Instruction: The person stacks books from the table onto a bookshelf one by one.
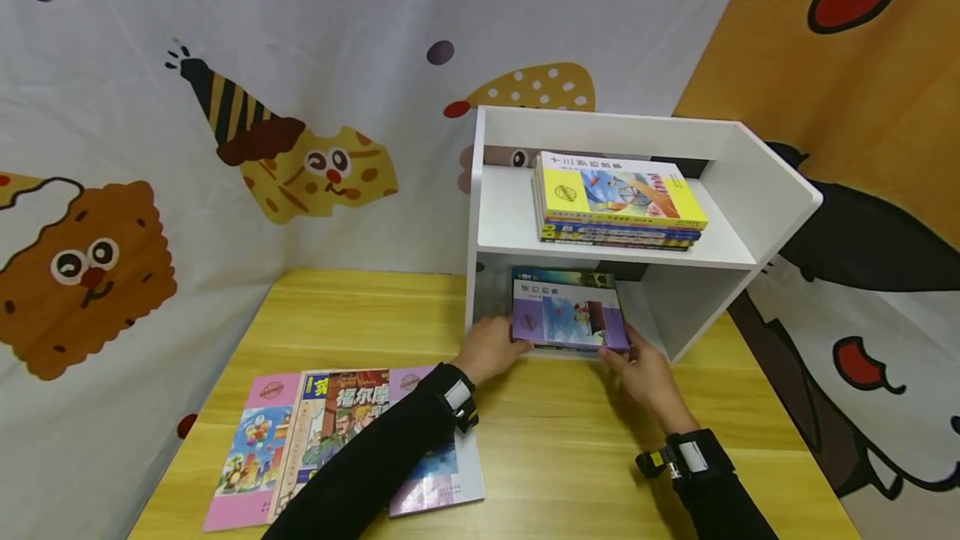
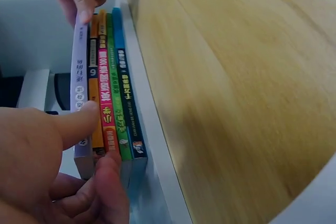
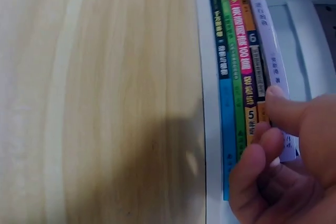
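Both hands grasping: your left hand (image 1: 491, 348) and right hand (image 1: 647, 373) pinch the book stack (image 1: 570, 319); keep spines flush inside the shelf (image 1: 750, 182).

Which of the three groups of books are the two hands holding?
The stack with the purple top cover in the lower compartment of the white shelf. The left hand and the right hand grip its ends; the other groups lie untouched.
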A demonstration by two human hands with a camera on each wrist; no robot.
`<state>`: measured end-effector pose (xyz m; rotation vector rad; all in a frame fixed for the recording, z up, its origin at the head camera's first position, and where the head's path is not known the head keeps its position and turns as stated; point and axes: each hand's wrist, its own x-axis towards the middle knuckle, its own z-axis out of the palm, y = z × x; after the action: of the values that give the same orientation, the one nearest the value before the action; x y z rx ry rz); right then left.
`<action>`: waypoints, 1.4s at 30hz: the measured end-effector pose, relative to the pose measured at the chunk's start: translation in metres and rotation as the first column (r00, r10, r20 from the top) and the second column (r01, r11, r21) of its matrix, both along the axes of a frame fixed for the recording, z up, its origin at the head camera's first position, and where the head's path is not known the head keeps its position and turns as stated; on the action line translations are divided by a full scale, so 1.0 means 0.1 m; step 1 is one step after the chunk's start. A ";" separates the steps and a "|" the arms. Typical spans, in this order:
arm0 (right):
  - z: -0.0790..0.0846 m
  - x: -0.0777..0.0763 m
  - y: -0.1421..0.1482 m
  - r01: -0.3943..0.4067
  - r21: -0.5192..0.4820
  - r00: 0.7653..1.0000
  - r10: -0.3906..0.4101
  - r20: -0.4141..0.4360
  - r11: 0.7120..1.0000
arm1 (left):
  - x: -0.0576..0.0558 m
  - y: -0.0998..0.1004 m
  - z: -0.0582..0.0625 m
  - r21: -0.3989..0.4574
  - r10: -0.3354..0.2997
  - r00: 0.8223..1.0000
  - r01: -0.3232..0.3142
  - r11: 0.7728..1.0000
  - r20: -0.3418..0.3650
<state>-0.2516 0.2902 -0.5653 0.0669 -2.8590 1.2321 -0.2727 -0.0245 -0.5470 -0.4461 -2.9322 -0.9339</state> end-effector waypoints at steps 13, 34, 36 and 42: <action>0.01 -0.09 -0.08 0.051 0.068 0.997 -0.047 -0.061 0.996 | 0.01 0.09 -0.01 0.013 0.088 0.995 -0.088 0.996 -0.056; 0.07 0.39 -0.43 0.148 -0.120 0.969 -0.168 -0.178 0.982 | 0.63 -0.40 0.54 0.042 -0.061 0.991 0.067 0.997 -0.119; 0.08 0.47 -0.49 0.125 -0.162 0.979 -0.149 -0.140 0.979 | 0.69 -0.58 0.62 -0.008 -0.086 0.993 0.086 0.996 -0.078; 0.06 0.70 -0.68 0.054 -0.299 0.998 -0.063 -0.021 0.953 | 0.71 -1.13 0.65 -0.078 -0.120 0.987 0.129 0.989 0.111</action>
<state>-0.1820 0.2226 -0.5591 -0.0070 -2.5934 1.6177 -0.2020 -0.1379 -0.4820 -0.6085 -3.0811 -0.8734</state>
